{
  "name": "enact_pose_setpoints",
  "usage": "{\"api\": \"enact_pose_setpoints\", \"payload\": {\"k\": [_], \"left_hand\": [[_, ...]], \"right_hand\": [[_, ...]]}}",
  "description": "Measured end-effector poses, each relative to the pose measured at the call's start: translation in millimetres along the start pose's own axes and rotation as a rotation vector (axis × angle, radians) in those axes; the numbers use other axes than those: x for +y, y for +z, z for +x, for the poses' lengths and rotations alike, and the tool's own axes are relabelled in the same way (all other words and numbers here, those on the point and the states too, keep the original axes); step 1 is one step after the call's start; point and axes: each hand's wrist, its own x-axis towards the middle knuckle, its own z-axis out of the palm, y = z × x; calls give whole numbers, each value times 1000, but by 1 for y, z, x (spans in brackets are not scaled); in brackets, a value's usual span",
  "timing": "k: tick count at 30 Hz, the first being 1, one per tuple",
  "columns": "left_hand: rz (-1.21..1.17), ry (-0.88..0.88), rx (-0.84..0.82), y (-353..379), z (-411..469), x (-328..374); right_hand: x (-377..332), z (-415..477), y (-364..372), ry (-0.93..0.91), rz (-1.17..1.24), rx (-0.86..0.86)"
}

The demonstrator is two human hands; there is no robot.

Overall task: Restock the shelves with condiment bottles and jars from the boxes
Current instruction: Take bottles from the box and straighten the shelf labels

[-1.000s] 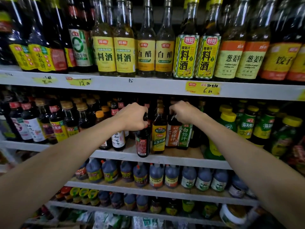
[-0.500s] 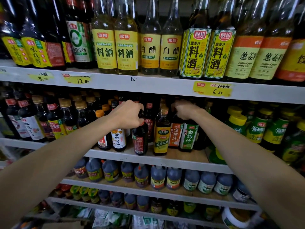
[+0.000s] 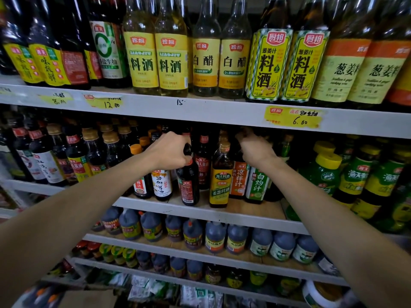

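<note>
The left hand has its fingers curled over the cap and neck of a dark sauce bottle with a red label. This bottle is at the front edge of the middle shelf, just left of the Haitian cooking-wine bottle, whose label reads 海天料酒. Whether its base bears fully on the shelf cannot be told.

The bottle looks full, rigid and smooth, so it is probably heavy for its size, slick, and breakable if knocked. The neck is a fair hold for sliding it, but a grip round the body would be safer for lifting.

The right hand reaches into shadow behind and to the right of the cooking-wine bottle. Its fingers are blurred, so what it grips, if anything, cannot be told.

Just right of that bottle stand 凉拌汁 and 白灼汁. On the shelf above it are 料酒 "LIAOJIU", 白醋 and 厨邦 葱姜汁料酒. Handwritten prices there read "12.00", "15" and "6.00".
</note>
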Motion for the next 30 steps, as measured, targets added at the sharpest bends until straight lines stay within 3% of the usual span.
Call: {"api": "enact_pose_setpoints", "payload": {"k": [5,9,17,25,30], "left_hand": [[-103,-63,-22,1,4,2],[-181,-229,56,5,11,4],[-184,-445,196,11,18,15],[-282,-596,274,23,19,10],[-319,-641,302,32,20,-6]], "right_hand": [[-26,-43,3,103,-76,276],[-59,-74,8,104,49,456],[-107,-80,29,-7,348,190],[-158,-41,69,252,786,-67],[-176,-31,92,319,879,-47]]}}
